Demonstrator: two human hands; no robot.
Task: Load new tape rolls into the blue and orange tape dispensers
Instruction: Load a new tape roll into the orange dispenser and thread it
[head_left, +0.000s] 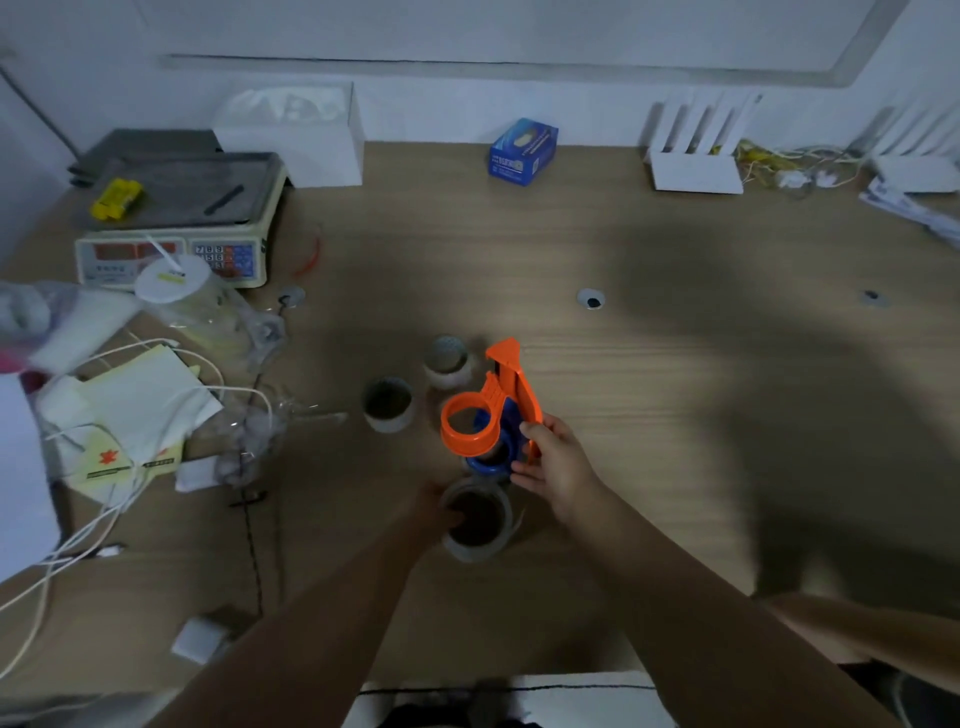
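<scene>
My right hand (553, 462) grips the handle of the orange tape dispenser (485, 410), lifting it above the table with its empty ring facing me. Beneath it the blue tape dispenser (493, 462) is partly hidden by the orange one. Just in front, my left hand (436, 514) holds a clear tape roll (475, 522) by its near left side; the fingers are dark and partly hidden behind the roll. Two more tape rolls stand upright farther back, one (388, 404) to the left and one (447, 361) behind the dispensers.
An electronic scale (176, 228) sits at the back left, with a white box (306, 135) behind it. Papers, plastic bags and white cables (130, 415) clutter the left side. A blue box (522, 150) and a white router (696, 150) stand along the wall.
</scene>
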